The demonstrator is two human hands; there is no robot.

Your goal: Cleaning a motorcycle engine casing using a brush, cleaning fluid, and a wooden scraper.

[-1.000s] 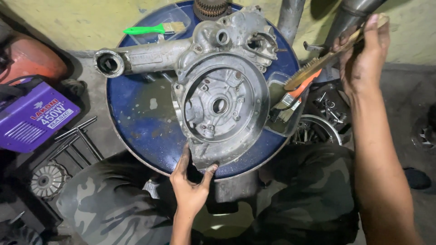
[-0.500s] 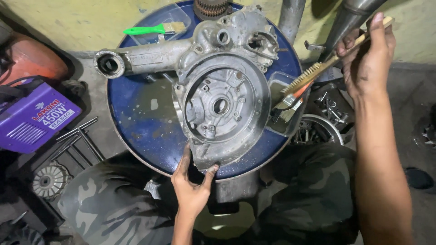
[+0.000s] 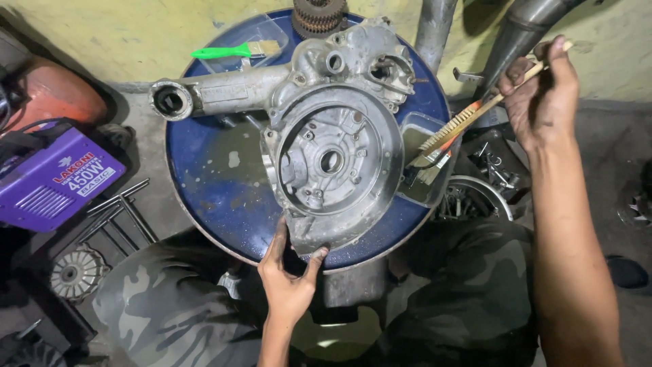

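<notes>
Casing [image 3: 333, 149], a grey cast engine housing with a long arm reaching left, lies flat on the blue drum top [image 3: 224, 197], its near tip hanging over the drum's front edge. Nearest the camera, the left hand [image 3: 288, 275] cups that overhanging tip, thumb on one side and fingers on the other, a loose pinch around the metal rather than a firm clench. With so little of the hand on it and the weight well off to the far left, the casing could pivot or slide on the wet-looking drum if pushed hard from the side, and the sharp lower edge could nick the palm.

Further out on the right, the right hand [image 3: 543, 95] is closed around the wooden handle of a wire brush [image 3: 468, 119], bristles pointing down toward a clear tub [image 3: 435, 170] of murky liquid wedged just beside the casing. The tub sits at the drum's rim; a careless dip could tip it off onto the parts [image 3: 475, 197] below, or flick liquid over the camouflage trousers [image 3: 170, 299].

At the far edge lie a green-handled paintbrush [image 3: 234, 49] and a rusty gear stack [image 3: 318, 15]. A purple box [image 3: 58, 177] sits on the floor to the left.

Compared with half a second ago, the brush head has dropped closer to the tub and the right hand sits a little lower; the left hand and casing have not shifted.
</notes>
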